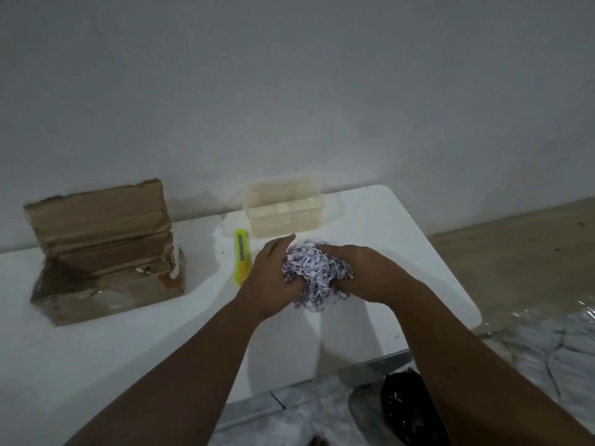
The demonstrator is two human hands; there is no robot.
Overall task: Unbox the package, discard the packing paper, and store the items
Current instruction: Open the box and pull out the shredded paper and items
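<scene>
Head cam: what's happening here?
A person is unboxing at a white table. Both hands, left hand and right hand, are cupped around a wad of shredded packing paper above the tabletop. The opened cardboard box sits to the left, a yellow utility knife lies beside the hands, and a clear plastic container stands behind them. The paper isn't discarded yet.

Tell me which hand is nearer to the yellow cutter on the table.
Left. The left hand is just right of the yellow cutter, almost beside it. The right hand is farther right, across the shredded paper that both hands hold.
</scene>
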